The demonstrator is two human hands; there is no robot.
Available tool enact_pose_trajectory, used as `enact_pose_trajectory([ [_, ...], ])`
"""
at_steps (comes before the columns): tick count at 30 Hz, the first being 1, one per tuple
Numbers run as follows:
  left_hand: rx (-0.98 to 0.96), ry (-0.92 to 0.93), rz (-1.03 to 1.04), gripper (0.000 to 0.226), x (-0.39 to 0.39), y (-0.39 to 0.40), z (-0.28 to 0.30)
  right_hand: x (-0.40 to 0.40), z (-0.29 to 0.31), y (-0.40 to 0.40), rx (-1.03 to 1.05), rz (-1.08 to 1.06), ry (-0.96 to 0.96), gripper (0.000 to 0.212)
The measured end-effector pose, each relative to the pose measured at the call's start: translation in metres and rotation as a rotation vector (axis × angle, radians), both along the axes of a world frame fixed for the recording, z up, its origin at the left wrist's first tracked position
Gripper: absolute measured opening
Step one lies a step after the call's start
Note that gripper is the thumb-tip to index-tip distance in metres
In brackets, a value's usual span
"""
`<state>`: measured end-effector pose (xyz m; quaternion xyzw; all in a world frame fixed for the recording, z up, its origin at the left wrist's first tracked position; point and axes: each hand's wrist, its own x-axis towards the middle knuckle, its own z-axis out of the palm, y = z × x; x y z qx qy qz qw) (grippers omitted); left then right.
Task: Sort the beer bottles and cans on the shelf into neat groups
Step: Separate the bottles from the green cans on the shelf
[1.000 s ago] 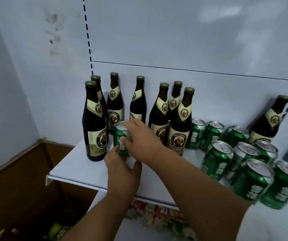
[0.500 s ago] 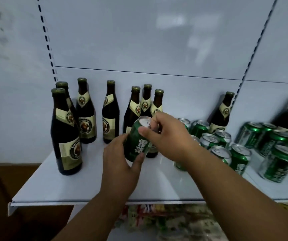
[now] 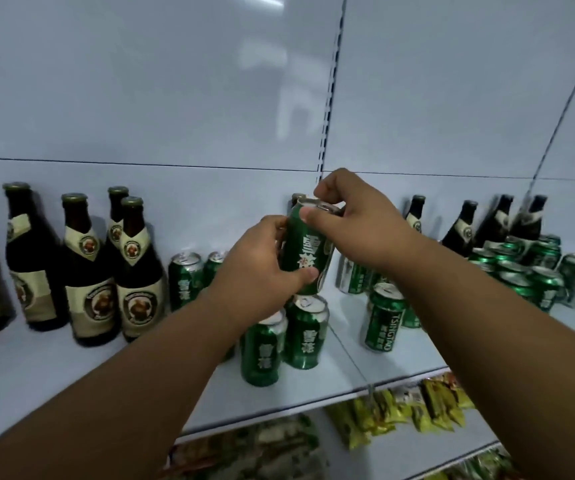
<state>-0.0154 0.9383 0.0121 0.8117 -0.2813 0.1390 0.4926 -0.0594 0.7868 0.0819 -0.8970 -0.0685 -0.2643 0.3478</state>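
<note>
Fingers (image 3: 308, 273) of both my hands grip green aluminium beer can (image 3: 308, 251), now lifted from bottles toward can cluster (image 3: 288, 336).

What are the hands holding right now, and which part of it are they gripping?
A green beer can, lifted above the shelf. The left hand wraps its side; the right hand pinches its top rim.

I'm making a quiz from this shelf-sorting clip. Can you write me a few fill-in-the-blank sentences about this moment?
1. Both hands hold one ____ can above the shelf.
2. The right hand grips the held can at its ____.
3. The left hand wraps the can's ____.
4. The brown bottles at left all stand ____.

Missing words: green; top; side; upright
</note>
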Motion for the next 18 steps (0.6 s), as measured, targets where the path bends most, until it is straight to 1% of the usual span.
enact_pose_trajectory([
  [2, 0.050, 0.017, 0.019, 0.068, 0.004, -0.027, 0.007, 0.008, -0.001, -0.028, 0.004, 0.018, 0.021, 0.024],
  [6, 0.155, 0.055, 0.038, 0.068, 0.018, -0.071, 0.009, 0.027, -0.008, -0.077, -0.050, 0.061, 0.067, 0.026],
  [9, 0.222, 0.083, 0.072, 0.062, 0.028, -0.090, 0.012, 0.043, -0.015, -0.100, -0.067, 0.107, 0.098, 0.026],
  [11, 0.324, 0.080, 0.118, 0.056, 0.036, -0.097, 0.012, 0.055, -0.022, -0.109, -0.104, 0.122, 0.125, 0.026],
  [14, 0.539, 0.083, 0.191, 0.052, 0.053, -0.099, 0.010, 0.074, -0.038, -0.114, -0.193, 0.150, 0.190, 0.026],
  [16, 0.696, 0.091, 0.202, 0.047, 0.063, -0.099, 0.011, 0.084, -0.051, -0.114, -0.252, 0.163, 0.253, 0.027],
  [18, 0.812, 0.087, 0.183, 0.041, 0.073, -0.101, 0.009, 0.092, -0.063, -0.114, -0.290, 0.169, 0.318, 0.028],
])
